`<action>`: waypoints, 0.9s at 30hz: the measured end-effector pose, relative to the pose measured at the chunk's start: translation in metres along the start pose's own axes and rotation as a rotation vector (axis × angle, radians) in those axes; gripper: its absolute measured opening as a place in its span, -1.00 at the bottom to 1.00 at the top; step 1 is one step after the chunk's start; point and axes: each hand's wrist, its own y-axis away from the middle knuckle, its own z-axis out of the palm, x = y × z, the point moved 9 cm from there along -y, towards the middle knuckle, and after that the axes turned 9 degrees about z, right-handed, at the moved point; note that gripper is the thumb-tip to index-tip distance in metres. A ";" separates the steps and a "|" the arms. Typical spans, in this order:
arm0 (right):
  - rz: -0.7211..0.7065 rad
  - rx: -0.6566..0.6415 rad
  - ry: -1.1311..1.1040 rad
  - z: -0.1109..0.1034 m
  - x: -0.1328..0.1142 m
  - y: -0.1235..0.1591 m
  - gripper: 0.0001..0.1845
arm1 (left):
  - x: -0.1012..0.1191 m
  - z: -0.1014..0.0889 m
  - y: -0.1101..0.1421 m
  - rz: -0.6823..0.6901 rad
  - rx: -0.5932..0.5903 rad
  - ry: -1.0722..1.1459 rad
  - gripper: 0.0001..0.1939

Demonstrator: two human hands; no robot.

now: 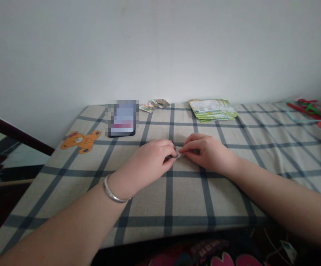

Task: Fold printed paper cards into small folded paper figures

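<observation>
Just above the tablecloth, at the middle of the table, my left hand and my right hand meet at the fingertips. Both pinch a small folded paper, pale grey-white, mostly covered by the fingers. Thumb and forefinger of each hand press on it from opposite sides. A silver bangle circles my left wrist. Beyond the hands, near the wall, lie a few small printed cards and a stack of green-and-white printed sheets.
A phone, its screen blurred out, lies at the back left. Beside it is a flat orange bear cutout. Red, green and teal strips are heaped at the far right. The checked tablecloth is wrinkled on the right; a wall stands behind.
</observation>
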 end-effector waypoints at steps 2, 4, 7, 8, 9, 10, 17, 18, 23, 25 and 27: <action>-0.004 -0.014 0.029 0.001 -0.001 0.000 -0.82 | 0.001 -0.001 0.000 0.004 0.011 -0.039 -0.87; -0.014 -0.028 0.052 0.001 -0.002 0.000 -0.82 | 0.004 -0.001 -0.001 0.014 0.012 -0.075 -0.87; -0.020 -0.040 0.054 0.002 -0.002 -0.001 -0.82 | 0.005 0.002 -0.001 0.018 -0.018 -0.089 -0.85; -0.018 -0.043 0.048 0.002 -0.001 -0.001 -0.82 | 0.005 0.002 -0.001 0.016 -0.026 -0.083 -0.85; -0.013 -0.045 0.039 0.002 -0.001 -0.002 -0.82 | 0.005 0.003 -0.001 0.017 -0.030 -0.073 -0.85; -0.007 -0.050 0.031 0.002 0.000 -0.002 -0.82 | 0.005 0.003 -0.001 0.021 -0.030 -0.062 -0.84; -0.003 -0.060 0.108 0.001 -0.003 0.000 -0.82 | 0.009 0.001 0.002 0.013 -0.075 -0.135 -0.82; -0.019 -0.060 0.145 0.001 -0.006 0.001 -0.82 | 0.010 0.000 0.002 0.011 -0.082 -0.160 -0.82; -0.099 -0.067 0.301 -0.001 -0.016 0.007 -0.78 | 0.015 -0.001 0.001 0.042 -0.087 -0.229 -0.86; -0.139 -0.073 0.345 0.000 -0.019 0.009 -0.77 | 0.015 -0.001 0.000 0.046 -0.085 -0.247 -0.88; -0.168 -0.083 0.388 0.001 -0.021 0.011 -0.76 | 0.015 -0.001 0.000 0.048 -0.083 -0.258 -0.89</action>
